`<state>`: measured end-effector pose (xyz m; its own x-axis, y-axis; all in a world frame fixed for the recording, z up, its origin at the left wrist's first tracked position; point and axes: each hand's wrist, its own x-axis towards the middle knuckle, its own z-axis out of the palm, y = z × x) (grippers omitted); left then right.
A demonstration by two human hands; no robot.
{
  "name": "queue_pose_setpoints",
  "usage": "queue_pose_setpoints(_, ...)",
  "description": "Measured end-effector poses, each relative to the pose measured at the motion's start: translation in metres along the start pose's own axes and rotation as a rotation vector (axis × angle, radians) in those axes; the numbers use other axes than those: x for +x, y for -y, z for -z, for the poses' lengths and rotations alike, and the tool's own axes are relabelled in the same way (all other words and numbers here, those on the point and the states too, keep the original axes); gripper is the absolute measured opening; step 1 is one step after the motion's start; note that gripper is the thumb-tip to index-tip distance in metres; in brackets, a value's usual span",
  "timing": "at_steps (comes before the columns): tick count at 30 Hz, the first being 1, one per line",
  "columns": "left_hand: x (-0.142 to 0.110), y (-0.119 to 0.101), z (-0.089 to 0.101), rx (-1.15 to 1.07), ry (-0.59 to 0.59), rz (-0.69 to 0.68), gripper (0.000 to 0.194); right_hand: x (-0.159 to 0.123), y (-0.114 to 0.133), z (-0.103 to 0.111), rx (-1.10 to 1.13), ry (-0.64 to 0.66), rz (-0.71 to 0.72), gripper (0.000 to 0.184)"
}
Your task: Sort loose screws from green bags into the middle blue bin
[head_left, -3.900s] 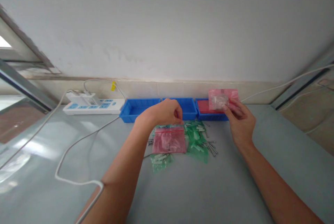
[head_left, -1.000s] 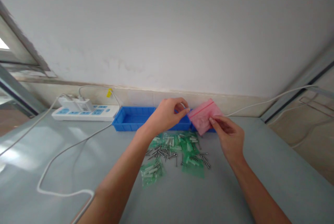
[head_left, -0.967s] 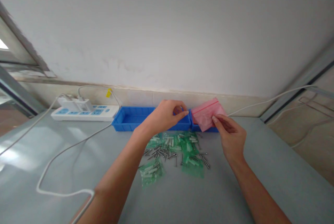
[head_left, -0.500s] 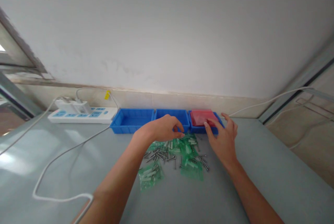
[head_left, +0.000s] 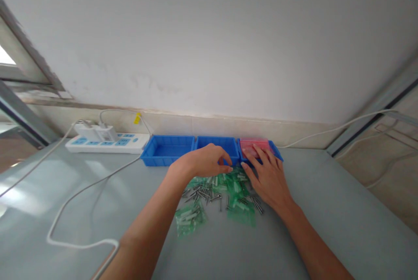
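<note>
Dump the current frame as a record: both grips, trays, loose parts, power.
left grip: fingers bent, above the green bags; contact unclear
right grip: fingers spread, fingertips on a pink bag
right tray: blue, holds the pink bag
left tray, middle tray: blue, in line with the right tray
loose parts: thin metal pieces, likely screws, among the green bags
power strip: white, left of the left tray, adapters plugged in
</note>
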<state>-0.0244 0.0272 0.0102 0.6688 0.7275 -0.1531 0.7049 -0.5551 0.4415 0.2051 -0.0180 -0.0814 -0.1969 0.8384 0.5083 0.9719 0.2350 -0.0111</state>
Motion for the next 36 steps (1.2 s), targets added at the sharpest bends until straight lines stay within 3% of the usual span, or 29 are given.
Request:
queue_pose_setpoints(6, -0.003, -0.004, 0.003, 0.03, 0.047, 0.018, 0.033, -0.001, -0.007, -0.002, 0.047, -0.028, 0.022, 0.045)
queue_pose_setpoints(13, -0.007, -0.006, 0.008, 0.029, 0.065, 0.065, 0.032, 0.0, -0.008, 0.01, 0.139, -0.31, 0.072, 0.035)
queue_pose_setpoints(19, -0.011, -0.007, 0.012, 0.025, 0.039, 0.032, 0.031, 0.002, -0.011, 0.01, 0.171, -0.239, 0.129, 0.025)
queue_pose_setpoints(22, -0.016, -0.013, 0.014, 0.045, -0.034, -0.018, 0.028, 0.001, -0.012, 0.013, 0.268, -0.257, 0.142, 0.024)
queue_pose_setpoints(24, -0.02, -0.018, 0.012, 0.048, -0.125, -0.042, 0.027, -0.001, -0.01, 0.016, 0.355, -0.193, 0.184, 0.023)
queue_pose_setpoints(29, -0.038, -0.018, -0.012, 0.087, -0.343, -0.09, 0.029, -0.003, -0.005, 0.025, 0.434, 0.135, 0.256, 0.024)
queue_pose_setpoints(34, -0.066, 0.002, -0.051, 0.184, -0.435, -0.243, 0.045, 0.003, -0.019, 0.04, 0.371, 0.37, 0.085, 0.017)
queue_pose_setpoints(36, -0.075, 0.011, -0.065, 0.208, -0.401, -0.286, 0.052, 0.002, -0.029, 0.042, 0.354, 0.445, -0.012, 0.016)
